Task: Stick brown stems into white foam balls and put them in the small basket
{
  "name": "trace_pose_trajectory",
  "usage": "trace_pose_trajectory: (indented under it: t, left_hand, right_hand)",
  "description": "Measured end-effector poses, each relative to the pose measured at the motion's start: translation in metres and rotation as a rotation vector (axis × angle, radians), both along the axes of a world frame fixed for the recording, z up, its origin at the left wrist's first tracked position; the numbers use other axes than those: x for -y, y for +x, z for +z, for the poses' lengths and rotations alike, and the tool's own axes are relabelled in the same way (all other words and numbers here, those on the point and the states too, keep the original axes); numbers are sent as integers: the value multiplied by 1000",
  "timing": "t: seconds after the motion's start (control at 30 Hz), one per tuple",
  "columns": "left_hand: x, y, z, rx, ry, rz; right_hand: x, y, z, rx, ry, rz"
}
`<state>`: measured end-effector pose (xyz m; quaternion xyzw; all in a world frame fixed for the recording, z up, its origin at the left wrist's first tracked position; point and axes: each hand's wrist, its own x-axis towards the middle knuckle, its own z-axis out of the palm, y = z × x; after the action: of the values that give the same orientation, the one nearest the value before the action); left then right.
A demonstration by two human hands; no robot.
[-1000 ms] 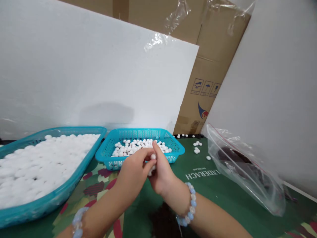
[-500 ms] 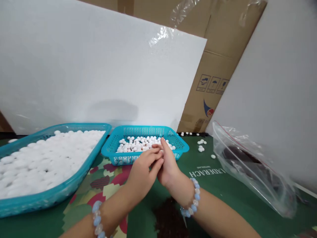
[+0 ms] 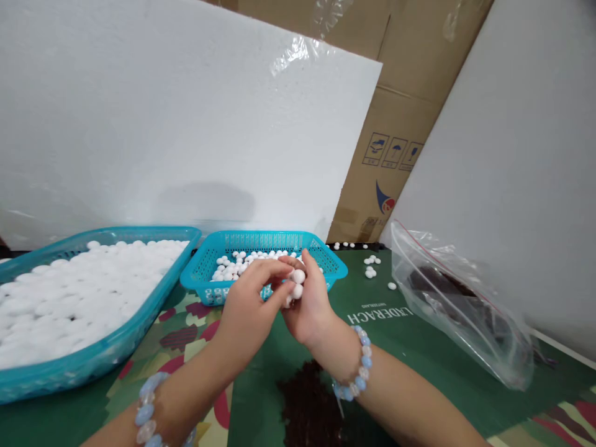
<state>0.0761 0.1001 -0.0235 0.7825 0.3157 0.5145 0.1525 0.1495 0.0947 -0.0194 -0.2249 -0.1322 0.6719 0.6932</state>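
My two hands meet in front of a small teal basket (image 3: 333, 271) that holds several white beads. My right hand (image 3: 310, 307) cups a few white beads (image 3: 298, 282) in its palm. The fingers of my left hand (image 3: 246, 307) pinch at those beads from the left. Both wrists wear bracelets of pale blue and white beads. A dark brown pile (image 3: 310, 403) lies on the green mat just below my wrists.
A large teal tray (image 3: 116, 344) full of white beads stands at the left. A clear zip bag (image 3: 459, 307) with dark contents lies at the right. Loose white beads (image 3: 370, 272) sit behind the basket. White foam boards and cardboard boxes wall the back.
My hands stayed together by the small basket. The left fingers curled in over the right palm, and the beads show between the fingers again. The view shifted slightly.
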Motion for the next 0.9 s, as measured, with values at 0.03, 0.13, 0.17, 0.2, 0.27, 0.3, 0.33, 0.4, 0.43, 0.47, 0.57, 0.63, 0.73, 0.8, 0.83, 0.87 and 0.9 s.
trace_pose_trajectory:
  t: [0.03, 0.13, 0.17, 0.2, 0.27, 0.3, 0.33, 0.4, 0.43, 0.47, 0.57, 0.63, 0.73, 0.8, 0.83, 0.87, 0.9]
  left_hand:
    - [0, -1, 2, 2, -26, -6]
    - [1, -3, 8, -4, -63, -13]
    - [2, -4, 9, -6, -70, -16]
    - [2, -4, 11, -10, -78, -16]
    - [3, -6, 13, -27, -93, -7]
    - [3, -6, 13, -41, -98, 1]
    - [4, -6, 14, -57, -99, 9]
    - [6, -6, 15, -94, -80, 26]
    - [6, -6, 15, -112, -65, 35]
    - [7, -6, 16, -124, -44, 44]
    - [9, -6, 19, -148, -9, 55]
    - [9, -7, 22, -155, -14, 47]
    - [8, -9, 26, -176, -9, 5]
    - [7, -11, 28, -191, 18, -36]
    - [6, -12, 29, -191, 34, -56]
    - [6, -12, 29, -189, 50, -74]
    - [5, -13, 29, -185, 61, -90]
  right_hand:
    - [0, 0, 0, 10, 1, 9]
    - [1, 1, 2, 25, 10, 39]
    - [2, 2, 2, 28, 16, 48]
    - [2, 2, 2, 30, 23, 56]
    - [2, 2, 3, 36, 36, 68]
    - [3, 2, 3, 40, 40, 73]
    - [3, 2, 3, 46, 42, 76]
    - [3, 1, 3, 66, 42, 88]
    - [3, 1, 2, 78, 48, 93]
    - [4, 0, 2, 87, 59, 98]
    - [4, 0, 0, 103, 117, 137]
    - [4, -1, -2, 117, 154, 177]
    - [5, -1, -4, 137, 197, 230]
    - [7, -2, -3, 147, 216, 258]
    - [8, -2, -2, 147, 215, 264]
    - [9, -2, -2, 144, 211, 266]
    - [10, -2, -1, 138, 204, 262]
